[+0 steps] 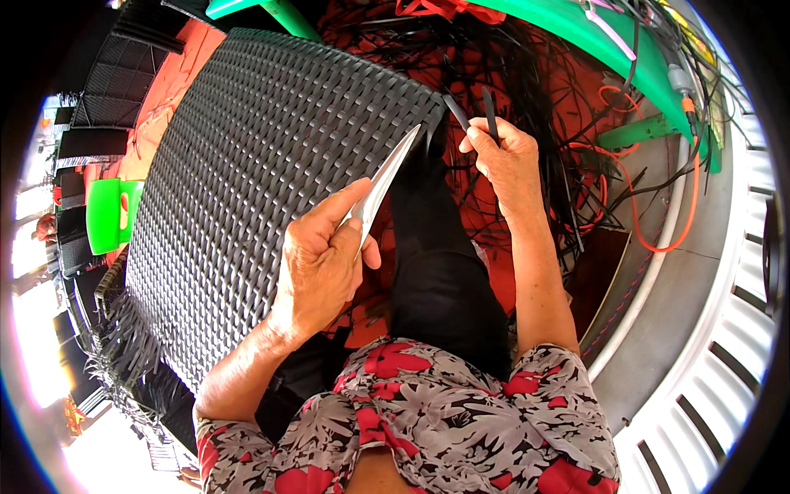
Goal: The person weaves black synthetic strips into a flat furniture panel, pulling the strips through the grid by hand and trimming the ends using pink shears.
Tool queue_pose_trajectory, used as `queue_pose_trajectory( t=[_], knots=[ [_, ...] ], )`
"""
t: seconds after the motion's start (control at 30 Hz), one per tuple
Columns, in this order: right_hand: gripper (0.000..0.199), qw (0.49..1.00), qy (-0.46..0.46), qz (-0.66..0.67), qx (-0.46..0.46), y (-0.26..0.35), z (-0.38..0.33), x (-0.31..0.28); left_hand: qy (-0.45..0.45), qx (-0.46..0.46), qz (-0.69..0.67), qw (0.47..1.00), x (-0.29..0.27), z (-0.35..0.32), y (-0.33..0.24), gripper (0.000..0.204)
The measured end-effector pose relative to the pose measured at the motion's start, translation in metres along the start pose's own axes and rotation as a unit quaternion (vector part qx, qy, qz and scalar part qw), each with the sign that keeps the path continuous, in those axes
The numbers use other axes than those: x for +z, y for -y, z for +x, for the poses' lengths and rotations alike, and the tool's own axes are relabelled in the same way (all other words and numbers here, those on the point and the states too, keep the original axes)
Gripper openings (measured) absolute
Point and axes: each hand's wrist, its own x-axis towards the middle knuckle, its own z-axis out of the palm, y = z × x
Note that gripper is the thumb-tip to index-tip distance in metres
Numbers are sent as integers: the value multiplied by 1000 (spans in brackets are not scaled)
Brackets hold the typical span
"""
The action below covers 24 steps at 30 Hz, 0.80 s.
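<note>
A long, pointed silver metal blade [383,183] is gripped in my left hand [317,251]; its tip reaches the near right corner of a woven black wicker panel [247,156]. Whether it is a knife or a pair of shears I cannot tell, since my fingers cover its lower end. Just right of that corner, my right hand [507,160] pinches a flat black plastic strip [490,113] between thumb and fingers. Another dark strip end [457,112] sticks out by the thumb, toward the panel's edge. Loose strands fringe the panel's lower left side.
A tangle of black strips [527,74] covers the red floor beyond my right hand. Green plastic furniture [576,37] stands at the far right, near an orange cord [629,202] and a white pipe [638,305]. A bright green chair [104,216] is at the left.
</note>
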Motion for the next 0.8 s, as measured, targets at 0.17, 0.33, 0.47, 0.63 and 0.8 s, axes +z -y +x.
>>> queue_pose_trajectory(
  t=[0.17, 0.33, 0.47, 0.63, 0.8],
  knots=[
    [13, 1000, 1, -3, -10, -2, -2, 0, 1, -1, -7, 1000, 2, 3, 0, 37],
    [12, 1000, 5, 9, -9, -4, -3, 0, -10, -5, -18, 1000, 6, 6, 2, 36],
    [13, 1000, 7, 8, -10, -5, -4, 1, -12, 0, -25, 1000, 6, 7, 5, 36],
    [13, 1000, 9, 6, -9, -6, -5, 1, -7, -7, -30, 1000, 5, 8, 5, 37],
    [11, 1000, 8, 18, -1, -2, -7, 3, 11, -20, -37, 999, -1, 3, 3, 39]
  ],
)
